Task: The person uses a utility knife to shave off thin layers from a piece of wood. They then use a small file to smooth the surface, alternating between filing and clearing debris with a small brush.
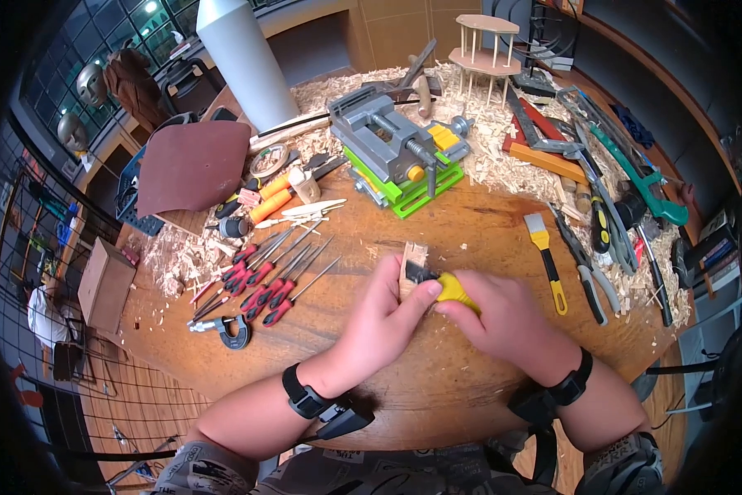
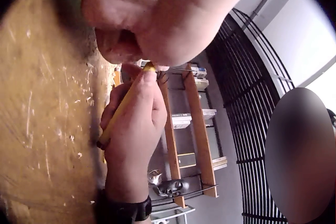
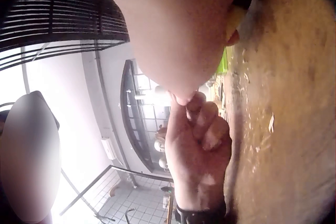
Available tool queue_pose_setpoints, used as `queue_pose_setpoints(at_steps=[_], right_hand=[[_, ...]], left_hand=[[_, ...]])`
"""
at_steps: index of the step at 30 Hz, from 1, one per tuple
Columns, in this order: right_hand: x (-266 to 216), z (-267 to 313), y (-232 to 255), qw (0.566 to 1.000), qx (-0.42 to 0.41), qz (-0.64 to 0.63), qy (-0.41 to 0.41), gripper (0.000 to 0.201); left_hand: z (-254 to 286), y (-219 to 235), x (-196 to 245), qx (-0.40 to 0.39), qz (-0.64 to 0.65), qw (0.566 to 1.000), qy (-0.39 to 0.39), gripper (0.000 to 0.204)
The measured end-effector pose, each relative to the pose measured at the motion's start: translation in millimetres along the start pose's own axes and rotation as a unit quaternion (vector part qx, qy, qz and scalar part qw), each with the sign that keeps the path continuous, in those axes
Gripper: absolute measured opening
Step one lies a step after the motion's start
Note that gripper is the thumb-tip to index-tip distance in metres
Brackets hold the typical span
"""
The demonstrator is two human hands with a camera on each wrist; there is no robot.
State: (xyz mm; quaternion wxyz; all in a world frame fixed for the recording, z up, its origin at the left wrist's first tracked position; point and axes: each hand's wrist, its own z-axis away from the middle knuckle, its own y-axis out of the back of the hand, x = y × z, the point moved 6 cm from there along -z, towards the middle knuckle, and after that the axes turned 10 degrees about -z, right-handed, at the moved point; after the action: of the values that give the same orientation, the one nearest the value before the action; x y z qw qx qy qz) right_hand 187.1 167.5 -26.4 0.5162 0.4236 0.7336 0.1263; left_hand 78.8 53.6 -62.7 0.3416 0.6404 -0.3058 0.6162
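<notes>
In the head view my left hand (image 1: 377, 330) grips a small wooden block (image 1: 414, 254) over the middle of the table. My right hand (image 1: 511, 318) holds a chisel by its yellow handle (image 1: 455, 292). The dark flat blade (image 1: 419, 272) lies against the face of the block, and the left thumb presses near where blade and handle meet. From the left wrist, the yellow handle (image 2: 126, 106) shows along the right hand (image 2: 137, 134), its dark end sticking out below. The right wrist view shows the left hand (image 3: 199, 150) with curled fingers; the block is hidden there.
Left of the hands lie several red-handled files (image 1: 264, 285) and a micrometer (image 1: 222, 328). A grey vise on a green base (image 1: 400, 177) stands beyond. To the right are a yellow brush (image 1: 546, 260), pliers (image 1: 586, 272) and a green saw (image 1: 635, 177) among wood shavings.
</notes>
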Motion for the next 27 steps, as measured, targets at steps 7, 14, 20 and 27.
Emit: queue_pose_setpoints(at_steps=[7, 14, 20, 27], right_hand=[[2, 1, 3, 0.998, -0.065, 0.013, 0.016, 0.032], [-7, 2, 6, 0.995, -0.033, 0.089, 0.042, 0.034], [-9, 4, 2, 0.994, -0.02, 0.098, 0.037, 0.033], [-10, 0, -1, 0.998, -0.002, 0.054, -0.032, 0.034]], left_hand=[[-1, 3, -6, -0.04, -0.076, 0.994, -0.064, 0.034], [0, 9, 5, 0.007, -0.204, 0.971, -0.123, 0.032], [-2, 8, 7, 0.026, -0.17, 0.977, -0.126, 0.026], [-8, 9, 0, 0.021, -0.082, 0.994, -0.067, 0.025]])
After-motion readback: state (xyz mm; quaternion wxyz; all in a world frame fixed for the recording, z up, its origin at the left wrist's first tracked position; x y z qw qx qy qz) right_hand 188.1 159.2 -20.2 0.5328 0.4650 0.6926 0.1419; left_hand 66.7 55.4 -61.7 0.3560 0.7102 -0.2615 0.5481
